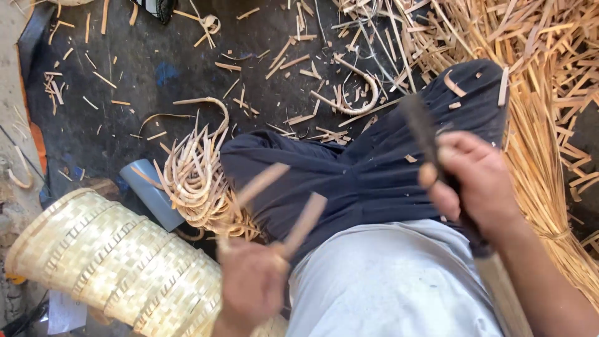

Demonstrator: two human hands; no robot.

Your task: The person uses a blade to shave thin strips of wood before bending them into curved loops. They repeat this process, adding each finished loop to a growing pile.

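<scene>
My left hand (249,284) grips a bent strip of cane (299,221); its two blurred ends stick up over my lap. My right hand (477,181) is closed on a dark knife (419,122) whose blade points up and away from me. The two hands are apart, above my dark trousers (362,175) and pale shirt (387,281). A bundle of curved cane strips (196,178) lies just left of my knee, close to the left hand.
A stack of woven baskets (112,262) lies on its side at lower left, beside a grey tube (150,190). Long straight cane strips (549,143) are heaped at the right. Offcuts and curled shavings (349,93) litter the dark floor.
</scene>
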